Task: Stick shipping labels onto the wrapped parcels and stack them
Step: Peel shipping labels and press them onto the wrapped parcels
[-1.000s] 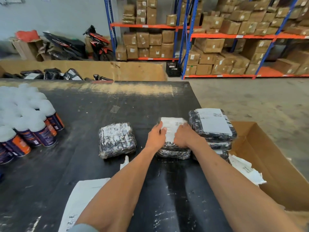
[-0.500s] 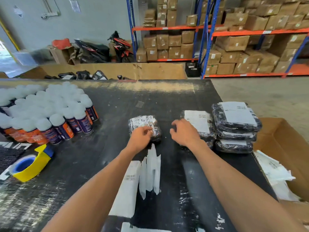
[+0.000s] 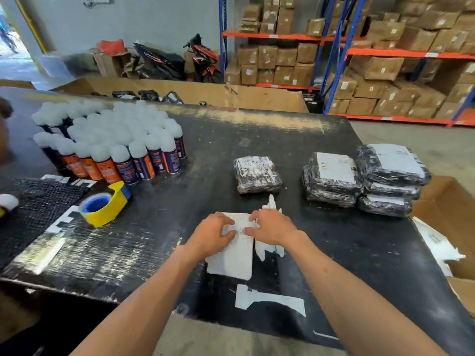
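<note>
An unlabelled wrapped parcel (image 3: 257, 174) lies mid-table on the black table (image 3: 359, 253). To its right stand a stack of two labelled parcels (image 3: 331, 176) and a taller stack of three (image 3: 393, 170). Nearer to me lies a white label sheet (image 3: 236, 255). My left hand (image 3: 212, 235) and my right hand (image 3: 273, 227) both rest on its upper part. Their fingertips meet and pinch at the sheet's top edge. Peeled white backing strips (image 3: 270, 249) lie just right of the sheet, partly under my right hand.
Several spray cans (image 3: 115, 142) crowd the table's left. A yellow tape dispenser (image 3: 105, 206) sits in front of them. Another label (image 3: 270, 300) lies by the front edge. An open cardboard box (image 3: 447, 217) with paper scraps stands beside the table on the right.
Both hands left the labelled parcel on the two-high stack. My left hand briefly touched the unlabelled parcel, then both drew back to the label sheet near me.
</note>
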A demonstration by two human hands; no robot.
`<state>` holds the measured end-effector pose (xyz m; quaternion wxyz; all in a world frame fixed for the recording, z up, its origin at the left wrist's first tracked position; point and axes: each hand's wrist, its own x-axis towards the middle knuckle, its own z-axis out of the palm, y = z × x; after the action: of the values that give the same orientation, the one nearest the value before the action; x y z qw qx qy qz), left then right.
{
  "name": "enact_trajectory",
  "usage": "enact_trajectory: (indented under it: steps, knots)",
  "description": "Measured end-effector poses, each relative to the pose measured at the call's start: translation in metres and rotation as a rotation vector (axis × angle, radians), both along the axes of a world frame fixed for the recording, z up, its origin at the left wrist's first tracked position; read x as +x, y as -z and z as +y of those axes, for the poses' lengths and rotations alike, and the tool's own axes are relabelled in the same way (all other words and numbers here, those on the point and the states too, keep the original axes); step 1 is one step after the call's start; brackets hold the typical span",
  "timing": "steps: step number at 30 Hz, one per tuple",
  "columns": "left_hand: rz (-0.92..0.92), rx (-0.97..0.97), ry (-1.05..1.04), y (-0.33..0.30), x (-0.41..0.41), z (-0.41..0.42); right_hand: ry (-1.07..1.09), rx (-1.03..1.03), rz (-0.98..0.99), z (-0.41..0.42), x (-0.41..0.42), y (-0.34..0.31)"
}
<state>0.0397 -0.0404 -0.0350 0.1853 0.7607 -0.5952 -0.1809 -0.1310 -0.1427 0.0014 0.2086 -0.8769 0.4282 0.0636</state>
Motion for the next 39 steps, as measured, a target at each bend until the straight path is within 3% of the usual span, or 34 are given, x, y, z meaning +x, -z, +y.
enact_trajectory:
  steps: [5,12,22,29,39]
  knots:
    - [-0.076,0.011,-0.008,0.013,-0.003,0.015,0.076,-0.032,-0.053,0.025,0.01,0.011]
    - [-0.03,-0.069,-0.097,0.013,-0.001,0.009,0.268,-0.051,-0.118,0.028,0.017,0.012]
    - [0.162,-0.255,-0.199,0.002,0.008,0.008,0.443,0.232,-0.385,0.015,0.013,0.01]
    - [0.419,-0.395,-0.35,-0.021,0.021,0.001,0.359,0.533,-0.449,0.016,0.009,-0.01]
    - [0.433,-0.436,-0.448,-0.032,0.022,-0.011,0.409,0.687,-0.752,0.011,0.0,-0.013]
